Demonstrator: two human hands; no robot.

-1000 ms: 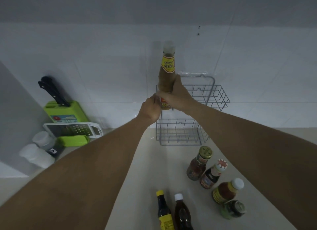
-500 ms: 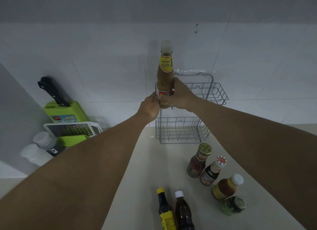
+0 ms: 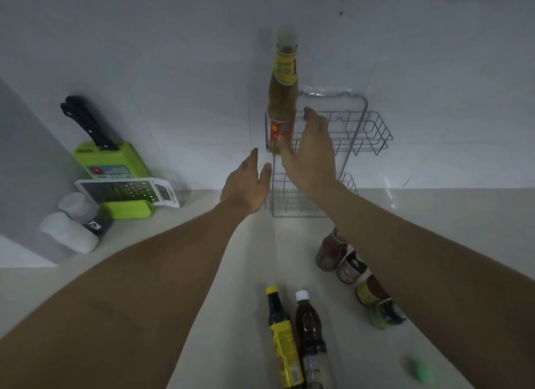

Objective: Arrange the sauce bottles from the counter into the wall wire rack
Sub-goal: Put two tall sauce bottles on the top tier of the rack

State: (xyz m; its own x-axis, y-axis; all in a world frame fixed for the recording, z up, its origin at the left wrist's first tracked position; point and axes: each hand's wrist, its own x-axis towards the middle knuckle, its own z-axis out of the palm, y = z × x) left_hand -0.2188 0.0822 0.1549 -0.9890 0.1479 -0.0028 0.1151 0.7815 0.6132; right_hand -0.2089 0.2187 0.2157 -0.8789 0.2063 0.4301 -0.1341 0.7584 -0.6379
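A tall brown sauce bottle [image 3: 283,99] with a yellow neck label stands upright in the left end of the upper basket of the wall wire rack [image 3: 364,128]. My right hand [image 3: 311,154] is just right of and below it, fingers spread, not touching it. My left hand [image 3: 246,183] hovers lower left, also open. On the counter lie a dark bottle with a yellow cap [image 3: 282,336] and a dark bottle with a white cap [image 3: 311,336]. Several smaller sauce bottles [image 3: 330,252] stand to the right, partly hidden by my right arm.
A green knife block [image 3: 108,159] with black handles and a white grater [image 3: 127,190] sit at the left by the wall. Two white-capped containers [image 3: 72,229] lie in the left corner. A small green object [image 3: 421,372] lies at the counter's lower right.
Both hands have let go of the tall brown bottle and pulled back, fingers opening. The bottle stands lower, seated in the rack's upper basket.
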